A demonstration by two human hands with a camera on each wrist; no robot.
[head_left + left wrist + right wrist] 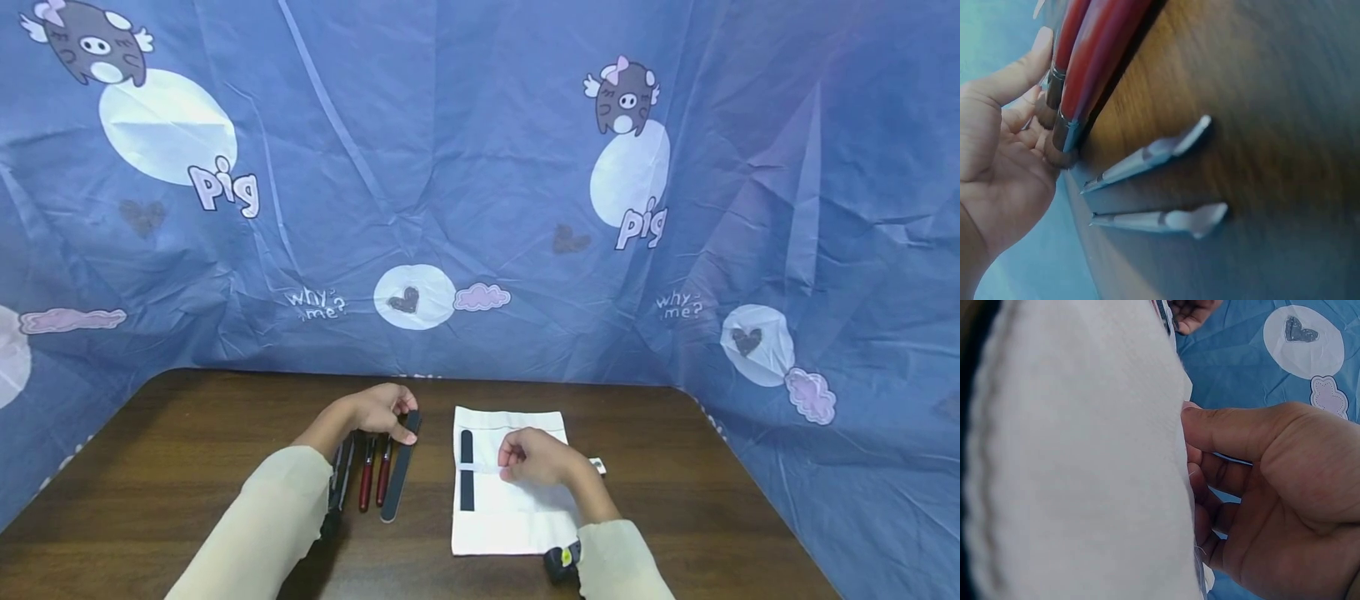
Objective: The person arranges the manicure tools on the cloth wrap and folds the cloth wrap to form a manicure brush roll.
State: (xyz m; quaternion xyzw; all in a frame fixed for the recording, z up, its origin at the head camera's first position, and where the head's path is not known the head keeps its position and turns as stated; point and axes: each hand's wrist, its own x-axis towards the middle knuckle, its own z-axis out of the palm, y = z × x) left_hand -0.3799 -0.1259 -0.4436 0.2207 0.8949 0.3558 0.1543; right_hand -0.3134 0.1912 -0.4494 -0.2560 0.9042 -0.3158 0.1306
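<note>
In the head view, my left hand (384, 414) pinches the upper end of a dark flat file (401, 477) between thumb and fingers. Two red-handled brushes (366, 486) lie just left of it; in the left wrist view the brushes (1079, 81) partly cover the left hand's (1013, 144) fingertips. My right hand (542, 457) is over a white cloth pouch (480, 533) and pinches a thin white strap (486, 468). A second dark file (467, 492) lies upright under that strap. From the right wrist, white cloth (1091, 450) hides the right hand's (1272, 481) fingertips.
Two slim silvery tools (1141, 164) lie left of the red brushes. A black object with a yellow mark (558, 562) sits by the pouch's lower right corner, beside the right sleeve. A small white tab (597, 466) sticks out right of the pouch. Blue printed cloth (480, 192) hangs behind the table.
</note>
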